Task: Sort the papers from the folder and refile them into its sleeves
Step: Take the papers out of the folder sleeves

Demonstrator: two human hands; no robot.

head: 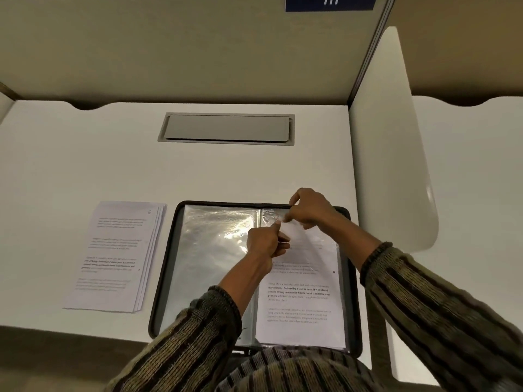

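A black zip folder (167, 267) lies open at the desk's front edge, its clear plastic sleeves showing. The left sleeve (215, 250) holds nothing and reflects light. A printed sheet (300, 301) lies on the right side, its top part curled up. My left hand (267, 244) pinches the sheet's top left corner. My right hand (310, 210) pinches the clear sleeve's upper edge near the folder's top rim, just above the left hand. A stack of printed papers (113, 258) lies on the desk to the left of the folder.
A grey cable hatch (226, 128) is set into the white desk (85, 154) behind the folder. Beige partition walls close off the back and right, with a white divider panel (396, 165) at the right. A blue number plate (329, 2) hangs above.
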